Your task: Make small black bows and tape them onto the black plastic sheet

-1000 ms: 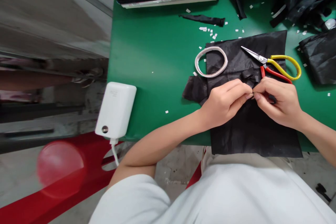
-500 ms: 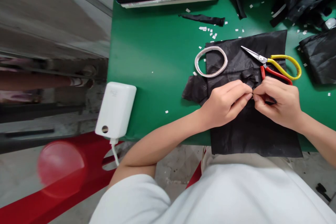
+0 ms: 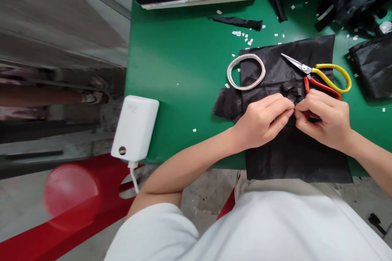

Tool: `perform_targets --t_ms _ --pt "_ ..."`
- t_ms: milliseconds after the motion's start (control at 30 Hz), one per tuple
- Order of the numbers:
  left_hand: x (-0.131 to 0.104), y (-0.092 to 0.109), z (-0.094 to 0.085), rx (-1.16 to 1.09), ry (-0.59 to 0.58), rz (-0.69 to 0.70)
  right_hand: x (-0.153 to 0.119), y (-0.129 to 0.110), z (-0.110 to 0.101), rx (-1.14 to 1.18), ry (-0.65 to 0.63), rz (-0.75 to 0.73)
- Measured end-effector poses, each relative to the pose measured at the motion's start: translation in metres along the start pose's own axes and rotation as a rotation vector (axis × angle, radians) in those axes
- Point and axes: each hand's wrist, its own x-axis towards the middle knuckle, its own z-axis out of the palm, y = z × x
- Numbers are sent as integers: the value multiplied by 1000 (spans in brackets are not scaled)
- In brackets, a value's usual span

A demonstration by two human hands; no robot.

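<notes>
- Black, creased fabric sheet (image 3: 298,159) lies on the green tabletop (image 3: 171,61), at near right, hanging slightly over the near edge.
- Compared with one second ago, the right hand (image 3: 326,116) has a slightly changed thumb position; the white tape ring (image 3: 245,88) and the scissors with yellow and red handles (image 3: 305,69) remain in place.
- Left hand (image 3: 266,120) and right hand have thumb and forefinger pinched, tips meeting; what they hold, I cannot tell.
- Hands partly cover the sheet; the right forearm is cut off.
</notes>
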Motion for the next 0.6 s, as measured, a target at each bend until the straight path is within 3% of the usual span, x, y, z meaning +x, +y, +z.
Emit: perform_targets --t_ms 600 --pt "0 1 0 -5 35 23 1 0 -1 57 -13 27"
